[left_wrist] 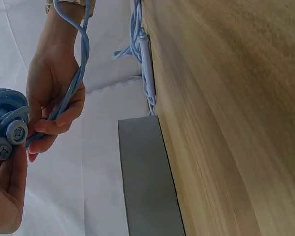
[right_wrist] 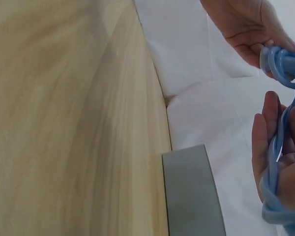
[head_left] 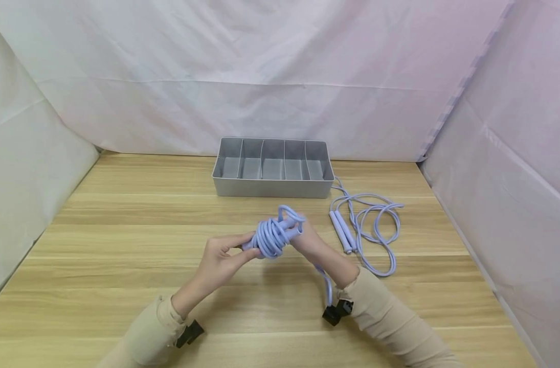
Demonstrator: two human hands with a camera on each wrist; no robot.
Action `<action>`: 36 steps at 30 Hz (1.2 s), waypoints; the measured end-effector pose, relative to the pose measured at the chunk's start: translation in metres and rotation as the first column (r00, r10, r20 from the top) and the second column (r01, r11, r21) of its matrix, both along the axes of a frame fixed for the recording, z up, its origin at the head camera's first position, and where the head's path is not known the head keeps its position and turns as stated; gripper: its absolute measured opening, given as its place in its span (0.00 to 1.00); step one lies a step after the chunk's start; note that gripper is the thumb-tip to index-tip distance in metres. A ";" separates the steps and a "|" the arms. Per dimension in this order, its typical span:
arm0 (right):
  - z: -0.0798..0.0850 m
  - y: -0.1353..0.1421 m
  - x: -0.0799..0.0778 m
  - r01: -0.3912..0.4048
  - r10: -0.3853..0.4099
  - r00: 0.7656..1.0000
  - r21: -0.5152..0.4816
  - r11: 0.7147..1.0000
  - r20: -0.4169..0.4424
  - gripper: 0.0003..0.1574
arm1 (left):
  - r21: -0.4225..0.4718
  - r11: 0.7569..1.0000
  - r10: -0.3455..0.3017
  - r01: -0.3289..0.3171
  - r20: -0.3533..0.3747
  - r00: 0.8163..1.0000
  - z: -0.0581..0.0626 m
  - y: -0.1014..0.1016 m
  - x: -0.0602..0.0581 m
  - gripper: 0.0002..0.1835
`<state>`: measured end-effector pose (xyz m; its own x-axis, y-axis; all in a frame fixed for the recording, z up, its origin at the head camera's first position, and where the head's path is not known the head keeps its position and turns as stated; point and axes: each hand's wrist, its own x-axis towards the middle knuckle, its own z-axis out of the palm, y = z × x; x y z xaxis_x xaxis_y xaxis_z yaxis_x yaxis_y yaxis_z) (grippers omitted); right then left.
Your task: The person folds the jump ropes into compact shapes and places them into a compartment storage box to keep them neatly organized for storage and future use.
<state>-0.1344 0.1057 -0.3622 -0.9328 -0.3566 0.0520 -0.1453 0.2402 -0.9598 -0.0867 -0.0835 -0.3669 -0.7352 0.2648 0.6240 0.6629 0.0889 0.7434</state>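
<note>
A light blue jump rope is held up over the table, its cord wound several times round its two handles. My left hand pinches the handle ends between thumb and fingers; in the left wrist view the round end caps show. At the other end of the bundle, my right hand is partly hidden behind it in the head view. The left wrist view shows the right hand with its fingers curled round the loose, doubled cord, which runs down past the wrist.
A grey tray with several compartments stands at the back of the wooden table. A second light blue jump rope lies loosely looped to its right, handles side by side. White cloth hangs behind and at both sides.
</note>
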 end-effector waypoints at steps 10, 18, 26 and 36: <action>-0.012 -0.002 0.009 -0.131 0.184 0.961 -0.246 0.960 0.207 0.16 | -0.002 0.991 0.133 -0.133 0.064 0.989 0.003 -0.005 -0.004 0.15; -0.014 0.006 0.016 -0.173 0.203 0.949 -0.143 0.975 0.239 0.17 | -0.036 0.953 0.303 -0.301 0.091 0.949 0.008 -0.018 -0.010 0.15; -0.013 0.010 0.020 -0.164 0.164 0.968 -0.013 0.986 0.190 0.19 | -0.071 0.933 0.354 -0.352 0.014 0.935 0.008 -0.025 -0.015 0.16; -0.002 0.011 0.023 -0.142 0.126 0.985 0.138 0.980 0.122 0.16 | -0.086 0.924 0.371 -0.372 -0.029 0.928 0.008 -0.025 -0.014 0.17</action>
